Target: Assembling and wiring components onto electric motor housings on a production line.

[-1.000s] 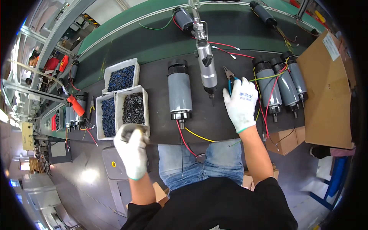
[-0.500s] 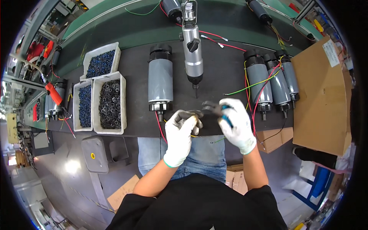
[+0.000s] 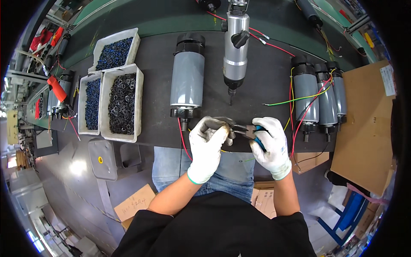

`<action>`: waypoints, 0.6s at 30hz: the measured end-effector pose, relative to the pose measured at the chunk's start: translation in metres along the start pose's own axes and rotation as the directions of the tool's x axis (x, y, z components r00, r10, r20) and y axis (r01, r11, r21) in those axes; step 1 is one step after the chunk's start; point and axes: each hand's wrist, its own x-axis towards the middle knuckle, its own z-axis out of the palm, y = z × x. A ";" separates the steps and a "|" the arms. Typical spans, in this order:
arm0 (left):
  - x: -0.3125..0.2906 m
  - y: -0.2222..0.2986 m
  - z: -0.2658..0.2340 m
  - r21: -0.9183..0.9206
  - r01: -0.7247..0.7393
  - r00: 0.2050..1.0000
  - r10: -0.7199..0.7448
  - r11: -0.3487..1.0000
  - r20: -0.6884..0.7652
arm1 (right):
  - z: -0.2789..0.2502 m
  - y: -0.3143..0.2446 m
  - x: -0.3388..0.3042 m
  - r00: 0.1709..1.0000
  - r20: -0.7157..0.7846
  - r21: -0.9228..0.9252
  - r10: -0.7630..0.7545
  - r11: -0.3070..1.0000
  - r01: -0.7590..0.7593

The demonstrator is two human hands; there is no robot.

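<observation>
Closest in there's a black shirt (image 3: 214, 222) and jeans (image 3: 167, 165). The person's left hand (image 3: 207, 147), white glove with grubby tips, has its fingers curled in and the thumb up by the forefinger; can't tell if anything's pinched in there, the glove blocks the view. The right hand (image 3: 270, 144) has its fingers wrapped round blue-handled pliers (image 3: 250, 132), right by the near edge of the counter (image 3: 158, 55). The nose points at the left fingertips, but the very tip is hard to make out, so no telling if they touch.

Just past the left hand a grey cylinder (image 3: 187, 79) lies on the counter; its red wire (image 3: 183, 139) drops behind that glove, and the yellow wire (image 3: 225, 151) is mostly hidden. Off left sit white bins (image 3: 139, 103), one full of black rings, the blue bits too tiny to identify. Three more cylinders (image 3: 307, 94) lie near a cardboard box (image 3: 364, 128) on the right. Beyond the hands, a silver power driver (image 3: 236, 47) points its bit back toward the person, its top cut off. Farthest out, over the green belt (image 3: 158, 21), a dark cylinder (image 3: 208, 4) gets chopped by the top edge.
</observation>
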 end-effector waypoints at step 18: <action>-0.001 0.009 0.003 0.074 0.065 0.998 -0.063 0.995 -0.021 | 0.003 -0.003 0.001 1.000 0.012 -0.035 0.003 0.999 -0.003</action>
